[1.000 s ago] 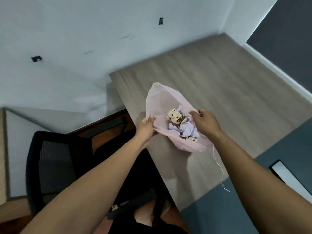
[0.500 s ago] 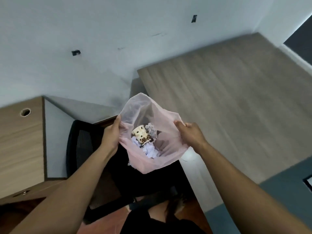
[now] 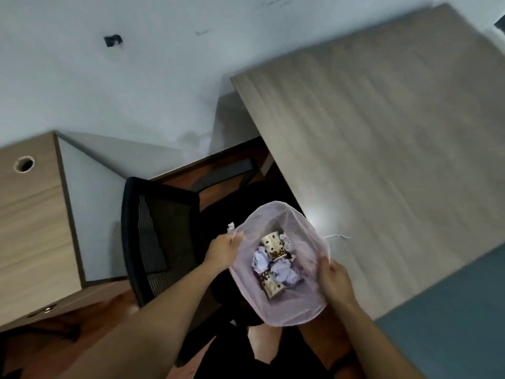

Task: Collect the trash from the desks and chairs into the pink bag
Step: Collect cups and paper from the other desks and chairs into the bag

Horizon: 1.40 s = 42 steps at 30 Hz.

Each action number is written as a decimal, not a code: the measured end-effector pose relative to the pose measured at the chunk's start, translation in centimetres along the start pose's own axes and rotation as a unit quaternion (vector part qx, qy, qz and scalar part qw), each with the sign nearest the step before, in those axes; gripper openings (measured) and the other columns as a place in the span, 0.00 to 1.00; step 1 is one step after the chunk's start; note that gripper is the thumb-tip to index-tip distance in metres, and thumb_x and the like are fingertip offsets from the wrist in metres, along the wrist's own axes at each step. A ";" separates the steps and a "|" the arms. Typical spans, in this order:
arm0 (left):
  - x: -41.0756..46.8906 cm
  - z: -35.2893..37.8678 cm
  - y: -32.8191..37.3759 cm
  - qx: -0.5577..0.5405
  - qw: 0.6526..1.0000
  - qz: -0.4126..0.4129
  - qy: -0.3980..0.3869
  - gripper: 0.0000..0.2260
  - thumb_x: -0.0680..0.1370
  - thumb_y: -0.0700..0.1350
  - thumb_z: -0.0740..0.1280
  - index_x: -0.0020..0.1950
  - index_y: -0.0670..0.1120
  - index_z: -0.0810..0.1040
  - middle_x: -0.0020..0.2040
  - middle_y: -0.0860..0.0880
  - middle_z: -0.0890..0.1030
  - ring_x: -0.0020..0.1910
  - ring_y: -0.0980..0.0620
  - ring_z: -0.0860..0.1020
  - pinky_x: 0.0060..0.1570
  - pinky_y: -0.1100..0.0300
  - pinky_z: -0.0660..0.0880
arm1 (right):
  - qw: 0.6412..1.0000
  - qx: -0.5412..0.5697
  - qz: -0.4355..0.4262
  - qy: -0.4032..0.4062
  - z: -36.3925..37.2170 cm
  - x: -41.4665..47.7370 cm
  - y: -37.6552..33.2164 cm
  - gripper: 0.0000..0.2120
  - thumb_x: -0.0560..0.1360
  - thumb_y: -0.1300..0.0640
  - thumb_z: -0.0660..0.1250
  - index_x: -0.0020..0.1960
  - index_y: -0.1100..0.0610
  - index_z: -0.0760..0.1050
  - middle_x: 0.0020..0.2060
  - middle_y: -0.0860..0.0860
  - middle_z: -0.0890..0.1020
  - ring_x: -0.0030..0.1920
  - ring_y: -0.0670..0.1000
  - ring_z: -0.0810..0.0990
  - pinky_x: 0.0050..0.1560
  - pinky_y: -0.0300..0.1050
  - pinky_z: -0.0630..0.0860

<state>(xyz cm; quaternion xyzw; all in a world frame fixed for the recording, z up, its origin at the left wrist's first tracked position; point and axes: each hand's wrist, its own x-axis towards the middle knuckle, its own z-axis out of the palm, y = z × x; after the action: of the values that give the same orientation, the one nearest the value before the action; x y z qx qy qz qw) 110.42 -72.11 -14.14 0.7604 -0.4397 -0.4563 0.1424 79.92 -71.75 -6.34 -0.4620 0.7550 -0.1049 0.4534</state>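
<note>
Left hand (image 3: 222,248): fingers (image 3: 237,237) curled, pinching the left rim of the pink bag (image 3: 289,307); a white crumpled scrap (image 3: 231,228) sits just at the fingertips, and I cannot tell whether it is held or lies beyond.
Right hand (image 3: 334,280): fingers (image 3: 324,262) closed on the right rim; the mouth is stretched open between the two hands.
Pink bag: lower centre of the frame, hanging off the table (image 3: 382,160) edge, above the black chair (image 3: 161,242); inside, two spotted paper cups (image 3: 273,246) and crumpled paper (image 3: 284,272).
Loose string (image 3: 337,236): on the table, just right of the bag.
Step in hand, by my reading: carrying the open bag to the chair; next, free one hand and drop in the scrap.
</note>
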 end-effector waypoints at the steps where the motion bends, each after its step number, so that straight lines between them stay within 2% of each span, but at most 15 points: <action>1: 0.8 1.1 -1.1 0.018 1.000 -0.003 -0.018 0.26 0.87 0.60 0.60 0.33 0.49 0.64 0.30 0.52 0.70 0.31 0.48 0.70 0.37 0.52 0.64 | 1.000 0.004 0.017 -0.002 0.8 -0.2 1.1 0.34 0.89 0.40 0.54 0.38 0.63 0.80 0.34 0.56 0.84 0.37 0.54 0.82 0.39 0.48 0.74; 4: 2.7 3.8 -3.4 0.053 0.996 -0.034 -0.059 0.23 0.88 0.55 0.61 0.35 0.50 0.66 0.34 0.48 0.73 0.38 0.41 0.75 0.39 0.51 0.66 | 0.998 0.025 0.060 -0.007 3.0 -0.2 3.5 0.24 0.90 0.47 0.55 0.42 0.57 0.79 0.39 0.55 0.84 0.44 0.58 0.84 0.42 0.49 0.75; 8: 5.0 5.5 -5.6 0.038 0.989 -0.113 -0.085 0.18 0.89 0.52 0.59 0.42 0.47 0.72 0.41 0.45 0.78 0.46 0.41 0.80 0.43 0.52 0.70 | 0.991 0.065 0.117 -0.011 6.1 1.3 6.1 0.22 0.90 0.48 0.56 0.65 0.63 0.82 0.55 0.60 0.87 0.55 0.60 0.84 0.54 0.49 0.76; 11: 6.9 6.4 -6.7 0.016 0.982 -0.162 -0.099 0.19 0.89 0.55 0.56 0.51 0.44 0.78 0.51 0.42 0.81 0.53 0.38 0.81 0.48 0.54 0.71 | 0.987 0.080 0.139 -0.012 7.9 2.8 7.4 0.23 0.90 0.49 0.57 0.67 0.64 0.82 0.52 0.57 0.86 0.53 0.57 0.84 0.50 0.47 0.76; 15: 10.4 7.3 -9.2 -0.105 0.964 -0.244 0.028 0.36 0.83 0.70 0.48 0.69 0.45 0.82 0.65 0.39 0.80 0.66 0.36 0.79 0.71 0.44 0.73 | 0.981 0.107 0.162 -0.012 9.6 5.5 8.6 0.23 0.89 0.46 0.58 0.69 0.62 0.82 0.56 0.56 0.86 0.59 0.61 0.84 0.55 0.50 0.76; 17: 12.7 7.8 -11.2 -0.121 0.956 -0.259 0.063 0.35 0.83 0.66 0.47 0.72 0.45 0.80 0.71 0.37 0.78 0.70 0.35 0.77 0.76 0.39 0.71 | 0.980 0.113 0.162 -0.009 10.1 7.0 9.2 0.23 0.89 0.45 0.59 0.65 0.62 0.83 0.52 0.53 0.86 0.59 0.63 0.85 0.52 0.49 0.76; 20: 14.3 8.6 -11.9 -0.055 0.960 -0.273 0.039 0.26 0.85 0.55 0.60 0.78 0.41 0.73 0.75 0.34 0.74 0.70 0.33 0.77 0.72 0.45 0.75 | 0.978 0.122 0.167 -0.008 10.6 8.8 9.8 0.20 0.89 0.44 0.59 0.60 0.58 0.83 0.52 0.53 0.87 0.57 0.59 0.85 0.57 0.52 0.78; 25: 16.0 11.5 -13.5 -0.025 0.962 -0.270 0.003 0.40 0.80 0.50 0.76 0.86 0.46 0.59 0.80 0.36 0.61 0.71 0.32 0.75 0.70 0.48 0.73 | 0.977 0.133 0.168 -0.003 11.3 10.3 9.8 0.18 0.88 0.43 0.60 0.61 0.53 0.82 0.52 0.48 0.86 0.55 0.53 0.84 0.61 0.53 0.78; 29: 16.3 14.1 -15.0 -0.133 0.933 -0.329 0.064 0.30 0.81 0.56 0.68 0.80 0.45 0.67 0.76 0.35 0.67 0.70 0.32 0.74 0.71 0.42 0.73 | 0.973 0.155 0.169 0.001 11.9 10.8 10.4 0.19 0.88 0.43 0.61 0.67 0.54 0.83 0.57 0.50 0.88 0.60 0.56 0.84 0.69 0.59 0.79; 31: 16.5 14.9 -15.4 -0.201 0.908 -0.349 0.119 0.25 0.82 0.58 0.61 0.73 0.43 0.69 0.67 0.37 0.77 0.61 0.37 0.78 0.62 0.45 0.76 | 0.974 0.157 0.166 -0.001 12.1 10.9 10.6 0.19 0.88 0.43 0.62 0.65 0.54 0.84 0.56 0.49 0.88 0.59 0.54 0.85 0.66 0.56 0.79; 33: 16.7 14.8 -15.8 -0.192 0.909 -0.354 0.108 0.20 0.85 0.51 0.61 0.72 0.40 0.73 0.64 0.37 0.80 0.60 0.37 0.79 0.59 0.47 0.76 | 0.974 0.157 0.162 -0.007 12.1 10.8 10.6 0.18 0.88 0.44 0.62 0.63 0.53 0.84 0.54 0.49 0.88 0.57 0.52 0.85 0.62 0.52 0.79; 36: 16.5 13.8 -15.6 -0.113 0.939 -0.319 0.064 0.18 0.87 0.47 0.60 0.70 0.37 0.79 0.72 0.34 0.79 0.69 0.35 0.79 0.68 0.46 0.76 | 0.974 0.166 0.155 -0.013 11.9 10.7 10.5 0.16 0.89 0.46 0.61 0.60 0.55 0.84 0.50 0.49 0.88 0.54 0.49 0.85 0.55 0.48 0.78; 38: 16.2 12.5 -15.0 -0.040 0.956 -0.285 0.058 0.12 0.86 0.46 0.62 0.58 0.40 0.81 0.67 0.35 0.81 0.57 0.38 0.81 0.57 0.47 0.79 | 0.975 0.165 0.148 -0.007 11.8 10.6 10.4 0.18 0.89 0.46 0.61 0.59 0.58 0.84 0.48 0.50 0.87 0.53 0.51 0.85 0.49 0.46 0.77; 40: 15.8 11.4 -14.7 0.033 0.964 -0.260 0.039 0.12 0.83 0.50 0.66 0.57 0.41 0.80 0.59 0.40 0.83 0.47 0.43 0.80 0.40 0.55 0.75 | 0.976 0.168 0.137 -0.006 11.5 10.2 10.1 0.18 0.89 0.46 0.61 0.58 0.58 0.84 0.47 0.49 0.87 0.51 0.50 0.85 0.47 0.43 0.76; 42: 15.3 9.8 -13.9 0.042 0.964 -0.258 0.046 0.13 0.81 0.51 0.67 0.58 0.42 0.80 0.56 0.42 0.84 0.41 0.46 0.79 0.32 0.58 0.69 | 0.976 0.170 0.133 -0.012 11.0 9.7 9.7 0.16 0.89 0.49 0.62 0.54 0.56 0.83 0.41 0.44 0.87 0.47 0.45 0.83 0.44 0.40 0.75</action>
<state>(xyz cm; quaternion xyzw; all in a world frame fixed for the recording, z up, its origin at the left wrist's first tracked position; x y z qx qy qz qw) 112.87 -74.59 -36.74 0.8734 -0.2399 -0.4237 0.0079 81.14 -71.20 -23.85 -0.2751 0.7753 -0.1648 0.5441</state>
